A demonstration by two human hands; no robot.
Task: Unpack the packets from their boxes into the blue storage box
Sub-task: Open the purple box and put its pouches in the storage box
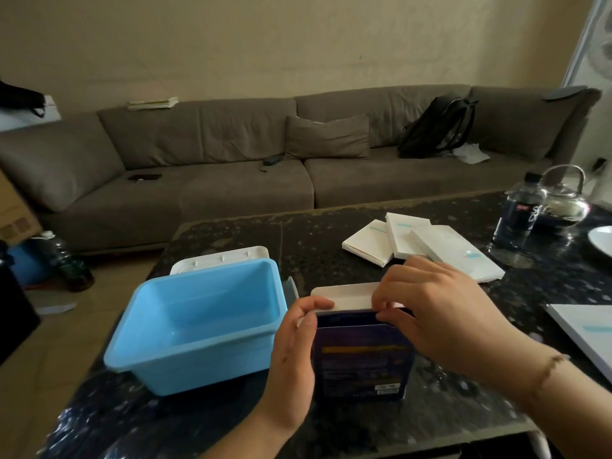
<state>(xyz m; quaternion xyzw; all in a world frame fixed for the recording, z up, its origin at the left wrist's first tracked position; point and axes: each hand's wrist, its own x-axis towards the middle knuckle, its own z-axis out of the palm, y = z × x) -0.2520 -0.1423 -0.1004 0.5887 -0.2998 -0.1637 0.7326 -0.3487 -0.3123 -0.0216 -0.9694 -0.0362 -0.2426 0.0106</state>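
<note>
1. On the dark speckled table point(430, 422) stands a dark purple box point(362, 356), upright, its white top flap point(344, 293) lifted open and leaning away from the camera.
2. The left hand point(294, 342) holds the box's left side, thumb curled over the top corner.
3. The right hand point(440, 313) pinches the box's upper right edge just below the flap, fingers bent (what lies inside the box is hidden).
4. Just left of the purple box sits the blue storage box point(195, 323), open and showing nothing inside; its near edge hangs at the table's corner.
5. A white lid point(218, 260) lies behind the blue box, touching it.
6. Three white flat boxes point(420, 246) lie overlapping farther back on the right, well apart from the blue box.
7. A water bottle point(518, 213) and a glass kettle point(564, 197) stand at the far right.
</note>
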